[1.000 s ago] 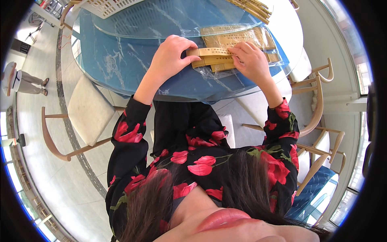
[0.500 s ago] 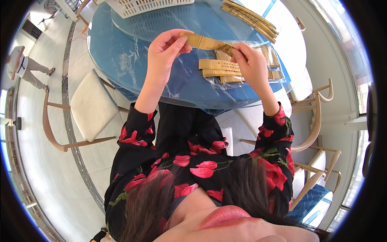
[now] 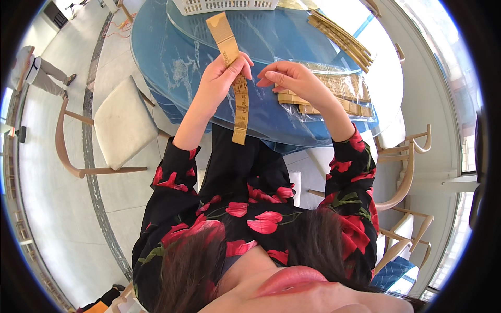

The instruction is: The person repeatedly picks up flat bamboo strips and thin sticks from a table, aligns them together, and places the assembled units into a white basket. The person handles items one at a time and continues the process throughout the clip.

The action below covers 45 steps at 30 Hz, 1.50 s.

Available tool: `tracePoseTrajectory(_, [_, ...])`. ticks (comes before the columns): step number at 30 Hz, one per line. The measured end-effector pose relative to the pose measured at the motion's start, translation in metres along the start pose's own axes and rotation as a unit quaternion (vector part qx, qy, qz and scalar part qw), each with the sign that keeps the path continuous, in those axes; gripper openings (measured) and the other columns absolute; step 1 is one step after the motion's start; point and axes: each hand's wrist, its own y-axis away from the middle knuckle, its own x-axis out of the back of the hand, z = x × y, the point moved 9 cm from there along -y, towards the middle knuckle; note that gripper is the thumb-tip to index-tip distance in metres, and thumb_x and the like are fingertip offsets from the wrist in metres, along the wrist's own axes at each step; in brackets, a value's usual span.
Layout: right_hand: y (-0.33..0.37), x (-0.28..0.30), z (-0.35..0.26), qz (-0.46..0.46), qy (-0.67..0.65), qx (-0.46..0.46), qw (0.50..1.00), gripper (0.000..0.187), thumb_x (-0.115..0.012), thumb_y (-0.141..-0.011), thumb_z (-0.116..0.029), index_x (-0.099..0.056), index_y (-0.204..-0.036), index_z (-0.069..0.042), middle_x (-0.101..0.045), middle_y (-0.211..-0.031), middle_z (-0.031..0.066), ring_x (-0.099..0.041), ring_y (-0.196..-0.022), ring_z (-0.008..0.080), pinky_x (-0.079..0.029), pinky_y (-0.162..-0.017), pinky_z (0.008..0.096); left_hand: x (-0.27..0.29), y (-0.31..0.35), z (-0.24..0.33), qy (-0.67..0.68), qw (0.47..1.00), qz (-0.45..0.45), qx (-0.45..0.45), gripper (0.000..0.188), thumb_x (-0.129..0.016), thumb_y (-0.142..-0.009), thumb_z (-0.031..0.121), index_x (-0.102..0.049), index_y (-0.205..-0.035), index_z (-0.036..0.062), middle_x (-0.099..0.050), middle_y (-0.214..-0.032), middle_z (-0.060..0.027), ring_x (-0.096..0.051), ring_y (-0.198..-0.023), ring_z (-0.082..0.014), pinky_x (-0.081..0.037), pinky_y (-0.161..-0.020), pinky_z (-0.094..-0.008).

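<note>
A long gold paper strip (image 3: 241,107), creased and printed with dark marks, hangs nearly upright. My left hand (image 3: 222,75) pinches it around its middle, with one end above the fingers and the other reaching down past the table's near edge. To the right of it, my right hand (image 3: 295,81) is off the strip, its fingers loosely bent and apart with nothing in them. Beneath and beyond that hand, more flat gold strips (image 3: 360,108) lie in and on a clear plastic bag (image 3: 313,116), partly hidden by the hand.
The blue marbled table (image 3: 172,68) has a raised round glass top. At its far side stand a white slotted basket (image 3: 229,5) and a fanned bundle of gold strips (image 3: 342,39). A cushioned chair (image 3: 125,125) is at the left, others at the right. A person (image 3: 42,73) stands far left.
The strip has turned from lying crosswise between both hands to hanging lengthwise from my left hand. My right hand has let go of it and moved slightly left.
</note>
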Motion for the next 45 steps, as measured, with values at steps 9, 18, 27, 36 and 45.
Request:
tracePoseTrajectory(9, [-0.018, 0.011, -0.058, 0.016, 0.113, 0.08, 0.99, 0.027, -0.066, -0.1, -0.02, -0.071, -0.12, -0.003, -0.073, -0.096, 0.0041, -0.065, -0.072, 0.0077, -0.053, -0.068, 0.0203, -0.001, 0.027, -0.02, -0.063, 0.924, -0.296, 0.233, 0.037, -0.057, -0.106, 0.031, -0.064, -0.081, 0.0044, -0.065, -0.073, -0.0026, -0.064, -0.071, -0.0124, -0.05, -0.075, -0.0275])
tracePoseTrajectory(18, [-0.02, 0.008, -0.003, 0.073, -0.088, 0.01, 0.993, 0.033, -0.055, -0.098, -0.004, -0.06, -0.129, 0.007, -0.072, -0.104, 0.0122, -0.075, -0.093, 0.0184, -0.06, -0.086, 0.0262, -0.012, 0.006, 0.048, -0.55, 0.787, 0.008, -0.279, 0.057, -0.084, -0.075, 0.026, -0.065, -0.126, 0.0086, -0.066, -0.119, -0.0083, -0.059, -0.12, -0.0286, -0.044, -0.102, -0.0424])
tracePoseTrajectory(27, [-0.007, 0.01, 0.052, 0.043, -0.068, -0.169, 0.982, 0.031, -0.061, -0.095, -0.016, -0.066, -0.119, 0.003, -0.073, -0.098, 0.0083, -0.072, -0.087, 0.0118, -0.055, -0.076, 0.024, -0.018, 0.007, -0.011, -0.429, 0.864, -0.044, -0.261, 0.04, -0.081, -0.079, 0.017, -0.069, -0.117, 0.0069, -0.069, -0.104, -0.0081, -0.063, -0.105, -0.0301, -0.049, -0.097, -0.0418])
tracePoseTrajectory(36, [-0.019, -0.003, 0.054, -0.055, -0.064, -0.18, 0.98, 0.019, -0.066, -0.095, -0.017, -0.072, -0.102, 0.0, -0.074, -0.091, 0.0043, -0.065, -0.08, 0.0057, -0.05, -0.069, 0.0193, -0.006, 0.013, -0.019, -0.395, 0.894, -0.052, -0.205, 0.042, -0.08, -0.08, 0.015, -0.069, -0.12, 0.0068, -0.069, -0.107, -0.0071, -0.062, -0.105, -0.0303, -0.048, -0.096, -0.0411])
tracePoseTrajectory(45, [-0.021, -0.005, 0.063, -0.063, -0.07, -0.175, 0.98, 0.021, -0.065, -0.095, -0.018, -0.073, -0.105, -0.001, -0.074, -0.089, 0.0038, -0.065, -0.08, 0.0061, -0.052, -0.07, 0.0201, -0.01, 0.015, -0.027, -0.406, 0.889, -0.058, -0.206, 0.041, -0.079, -0.081, 0.013, -0.069, -0.12, 0.006, -0.07, -0.109, -0.0067, -0.063, -0.104, -0.0286, -0.049, -0.093, -0.0399])
